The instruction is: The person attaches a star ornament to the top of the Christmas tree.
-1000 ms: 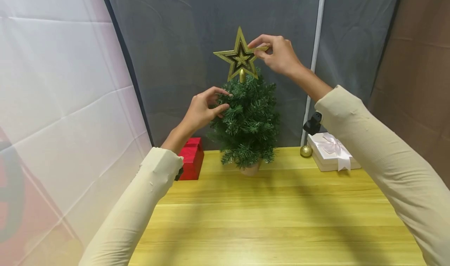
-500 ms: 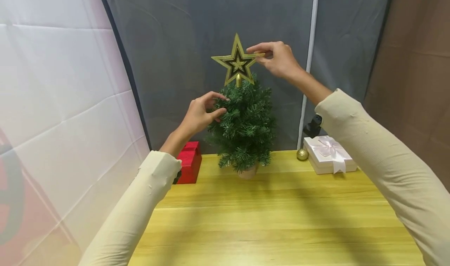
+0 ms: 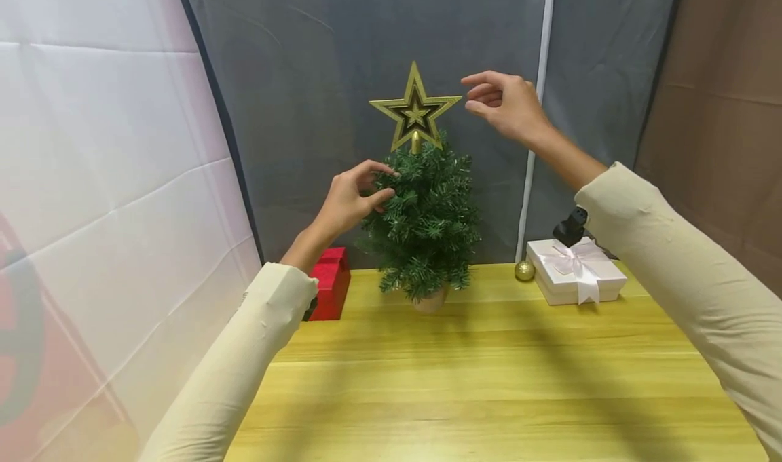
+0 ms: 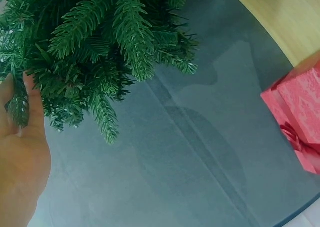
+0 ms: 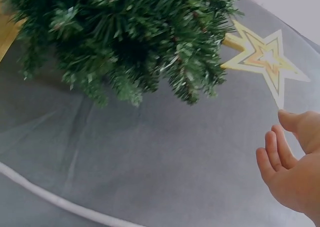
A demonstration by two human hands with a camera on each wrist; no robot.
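A small green artificial Christmas tree [image 3: 421, 211] stands upright in a pale pot [image 3: 431, 302]. On its top sits a gold star topper [image 3: 415, 112], also plain in the right wrist view as a gold star [image 5: 265, 59]. My left hand [image 3: 348, 194] is at the tree's upper left, thumb and fingers curved round a branch. A sprig [image 4: 19, 104] lies between its fingers in the left wrist view. My right hand [image 3: 510, 106] is just right of the star's right point, apart from it in the head view, with loosely bent fingers and nothing held.
A red gift box [image 3: 332, 284] stands left of the tree on the wooden table [image 3: 489, 380]. To the right are a gold ball ornament [image 3: 524, 271] and a white gift box [image 3: 574, 272] with a ribbon bow. A grey cloth wall [image 3: 324, 75] rises behind.
My right hand has let go of the star's right point and moved off to the right. The star stays on the treetop. My left hand keeps its place at the branches.
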